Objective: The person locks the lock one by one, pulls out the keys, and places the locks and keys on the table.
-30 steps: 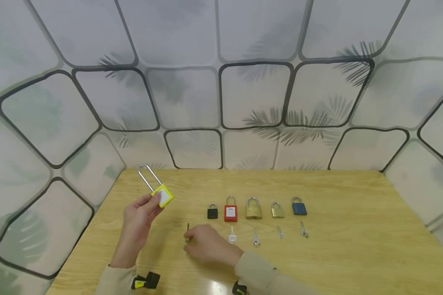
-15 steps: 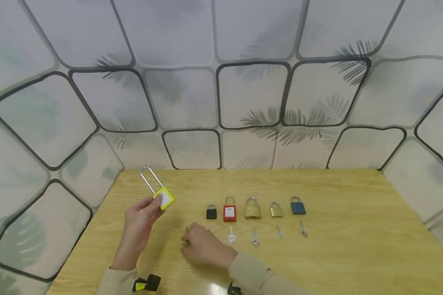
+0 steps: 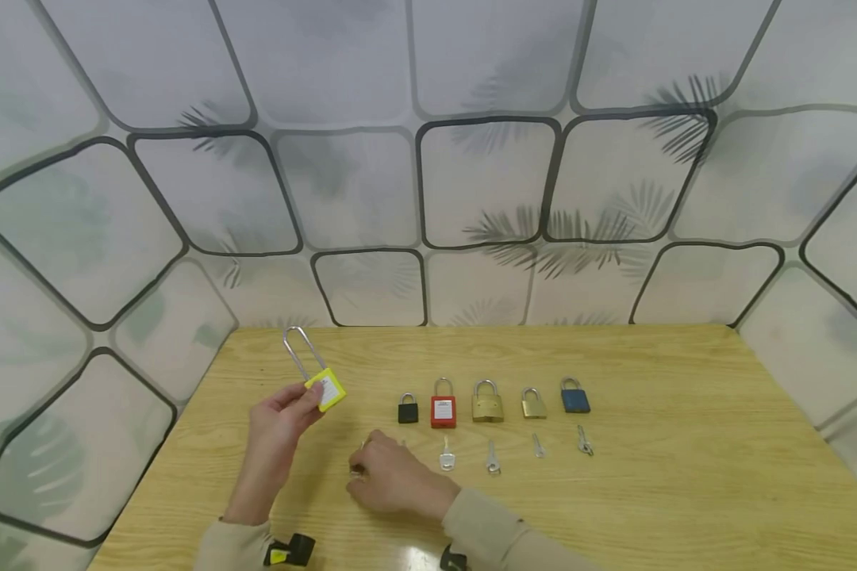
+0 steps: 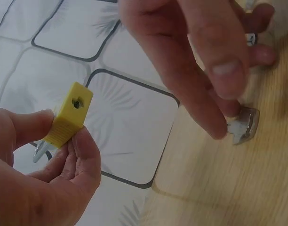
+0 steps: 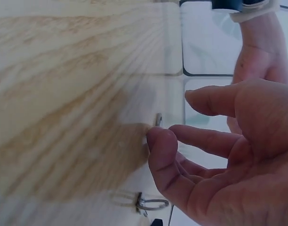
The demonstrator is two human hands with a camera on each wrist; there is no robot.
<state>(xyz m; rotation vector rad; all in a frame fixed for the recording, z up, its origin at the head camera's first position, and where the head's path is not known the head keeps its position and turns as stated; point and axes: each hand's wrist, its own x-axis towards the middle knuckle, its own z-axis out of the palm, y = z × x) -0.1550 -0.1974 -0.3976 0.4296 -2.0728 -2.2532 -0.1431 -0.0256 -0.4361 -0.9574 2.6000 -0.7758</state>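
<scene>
In the head view my left hand holds up a yellow padlock with a long shackle, its white label facing up. From the left wrist, the keyhole in the yellow body shows between thumb and fingers. My right hand is low over the table, to the right of the left hand. A key with a clear head lies at its fingertip in the left wrist view. The thumb stands apart from the curled fingers in the right wrist view, with a key just beyond them.
A row of padlocks stretches rightward: black, red, large brass, small brass and blue. Several keys lie in front of them, such as the clear-headed one. A patterned cloth wall encloses the wooden table.
The left hand has shifted slightly right and down with the yellow padlock. My right hand has moved a little left over the key, covering more of it. The padlock row stays put.
</scene>
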